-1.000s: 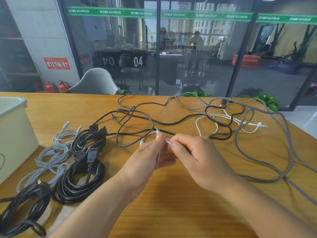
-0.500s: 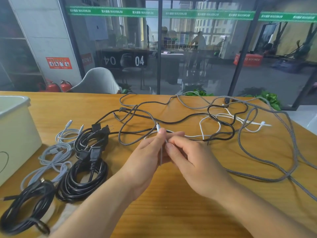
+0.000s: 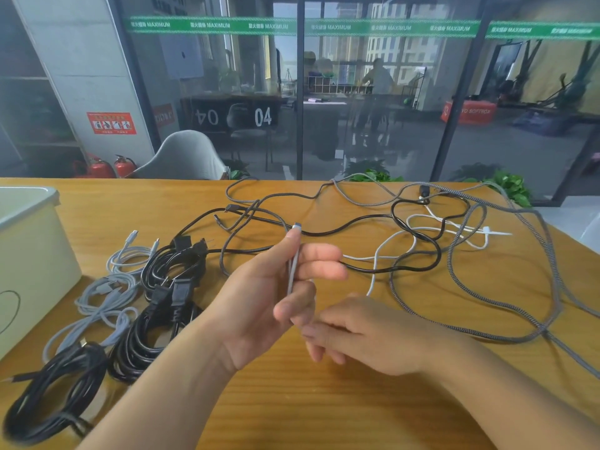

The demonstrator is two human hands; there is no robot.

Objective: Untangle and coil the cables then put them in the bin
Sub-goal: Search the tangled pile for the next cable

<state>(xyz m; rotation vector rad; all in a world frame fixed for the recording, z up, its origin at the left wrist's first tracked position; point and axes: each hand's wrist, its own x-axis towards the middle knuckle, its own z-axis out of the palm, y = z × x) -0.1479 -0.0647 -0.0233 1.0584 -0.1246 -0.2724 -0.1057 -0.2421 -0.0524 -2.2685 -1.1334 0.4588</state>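
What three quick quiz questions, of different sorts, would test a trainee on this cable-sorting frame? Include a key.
1. True or false: the left hand holds the white cable with its connector end pointing up.
2. Multiple choice: where do the coiled black cables lie? A) inside the bin B) on the table beside the bin C) in the right hand
3. Fill in: the braided grey cable lies loose, not yet ____.

Key: 1 true; 2 B; 3 coiled.
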